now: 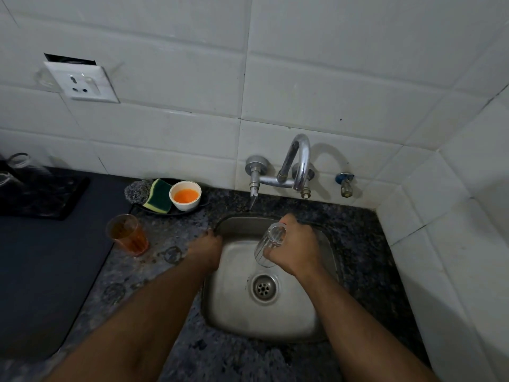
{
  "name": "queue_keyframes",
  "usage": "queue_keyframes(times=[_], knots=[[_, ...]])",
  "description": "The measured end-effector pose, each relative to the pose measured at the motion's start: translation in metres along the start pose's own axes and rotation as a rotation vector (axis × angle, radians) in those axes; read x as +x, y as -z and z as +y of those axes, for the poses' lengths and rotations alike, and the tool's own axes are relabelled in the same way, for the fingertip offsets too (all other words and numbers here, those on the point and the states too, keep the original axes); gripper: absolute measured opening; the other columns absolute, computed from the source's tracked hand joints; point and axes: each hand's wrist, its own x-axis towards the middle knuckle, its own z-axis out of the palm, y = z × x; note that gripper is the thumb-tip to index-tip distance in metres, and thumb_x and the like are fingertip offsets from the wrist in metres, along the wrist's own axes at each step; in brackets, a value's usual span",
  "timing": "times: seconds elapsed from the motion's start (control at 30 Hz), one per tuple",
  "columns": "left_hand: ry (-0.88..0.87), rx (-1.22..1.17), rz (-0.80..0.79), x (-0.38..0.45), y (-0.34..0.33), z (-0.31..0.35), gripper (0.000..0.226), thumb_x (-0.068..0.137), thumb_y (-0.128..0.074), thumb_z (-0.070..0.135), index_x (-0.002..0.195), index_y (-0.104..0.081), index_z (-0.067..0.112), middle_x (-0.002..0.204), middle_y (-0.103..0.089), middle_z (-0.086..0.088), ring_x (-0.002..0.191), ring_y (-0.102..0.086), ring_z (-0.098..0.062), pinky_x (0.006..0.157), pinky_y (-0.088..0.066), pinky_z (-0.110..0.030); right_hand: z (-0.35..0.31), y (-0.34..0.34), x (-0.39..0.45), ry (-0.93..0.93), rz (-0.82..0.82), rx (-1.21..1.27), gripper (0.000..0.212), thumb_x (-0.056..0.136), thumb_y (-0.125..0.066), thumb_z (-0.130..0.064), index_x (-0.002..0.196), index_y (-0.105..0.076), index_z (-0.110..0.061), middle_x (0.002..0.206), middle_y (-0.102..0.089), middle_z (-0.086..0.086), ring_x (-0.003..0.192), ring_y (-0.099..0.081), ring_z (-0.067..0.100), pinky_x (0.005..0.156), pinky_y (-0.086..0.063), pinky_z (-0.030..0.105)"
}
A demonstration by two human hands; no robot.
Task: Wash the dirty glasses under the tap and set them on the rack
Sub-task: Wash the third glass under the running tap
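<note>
My right hand [296, 246] grips a clear ribbed glass [268, 244], tilted over the steel sink [316, 321] below the chrome tap [298, 164]. No water stream is visible. My left hand [206, 245] rests on the sink's left rim with fingers curled over the edge, holding nothing. A second glass [128, 234] with orange-brown liquid stands upright on the speckled counter, left of the sink. A black mat or rack [46, 197] lies at the far left, with clear glassware [19, 161] on it, partly cut off.
A dark tray behind the sink's left corner holds a steel scrubber [136, 190], a green-yellow sponge [158, 195] and a white bowl of orange liquid [185, 194]. A small blue valve [344, 183] sits right of the tap. Tiled walls close the back and right. A wall socket [81, 82] is upper left.
</note>
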Motion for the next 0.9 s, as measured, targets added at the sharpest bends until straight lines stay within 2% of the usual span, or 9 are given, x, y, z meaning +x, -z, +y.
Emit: queue_keyframes(times=[0.23,0.43,0.53,0.67,0.8,0.9], knots=[[-0.017,-0.027,0.023,-0.001,-0.006,-0.005,0.046,0.102,-0.055,0.029,0.146,-0.052,0.017,0.146,-0.049,-0.017,0.138,-0.046,-0.035,0.105,-0.051,-0.052,0.002,-0.006,-0.001,-0.002,0.006,0.012,0.051,0.064,-0.089,-0.038,0.100,-0.055,-0.026,0.086,-0.069,-0.008,0.077,-0.067,0.013,0.066,-0.058,0.030],[-0.003,-0.023,0.008,-0.002,-0.008,-0.006,0.052,0.100,-0.054,0.035,0.150,-0.049,0.019,0.152,-0.043,-0.017,0.138,-0.045,-0.038,0.104,-0.050,-0.055,0.003,-0.014,-0.003,-0.020,-0.015,0.009,0.055,0.063,-0.091,-0.038,0.104,-0.055,-0.029,0.091,-0.070,-0.006,0.081,-0.068,0.016,0.071,-0.061,0.032],[0.000,-0.021,0.001,0.000,-0.011,-0.008,0.051,0.100,-0.054,0.031,0.149,-0.050,0.019,0.154,-0.041,-0.017,0.139,-0.043,-0.039,0.105,-0.050,-0.057,0.003,-0.018,-0.003,-0.031,-0.008,0.026,0.054,0.064,-0.092,-0.037,0.104,-0.056,-0.028,0.091,-0.070,-0.007,0.081,-0.068,0.014,0.070,-0.059,0.028],[-0.048,-0.035,0.041,-0.009,-0.007,-0.009,0.048,0.100,-0.057,0.028,0.147,-0.052,0.020,0.153,-0.042,-0.016,0.141,-0.041,-0.036,0.105,-0.051,-0.053,0.003,-0.021,-0.008,-0.039,-0.014,0.060,0.051,0.064,-0.092,-0.035,0.100,-0.055,-0.029,0.088,-0.069,-0.009,0.078,-0.067,0.011,0.068,-0.060,0.029],[-0.047,-0.184,0.117,-0.033,-0.008,-0.012,0.042,0.092,-0.065,0.028,0.134,-0.060,0.023,0.135,-0.062,-0.009,0.121,-0.061,-0.029,0.095,-0.056,-0.041,0.003,-0.028,-0.023,-0.032,-0.050,0.139,0.044,0.067,-0.089,-0.030,0.098,-0.058,-0.029,0.079,-0.065,-0.014,0.069,-0.061,0.000,0.057,-0.050,0.019],[-0.007,-0.346,0.172,-0.070,-0.003,-0.011,0.025,0.098,-0.059,0.035,0.117,-0.070,0.022,0.115,-0.073,-0.008,0.104,-0.069,-0.029,0.086,-0.057,-0.038,-0.001,-0.037,-0.035,0.017,-0.087,0.201,0.047,0.062,-0.092,-0.029,0.096,-0.059,-0.029,0.080,-0.067,-0.014,0.071,-0.065,0.003,0.061,-0.054,0.023]])
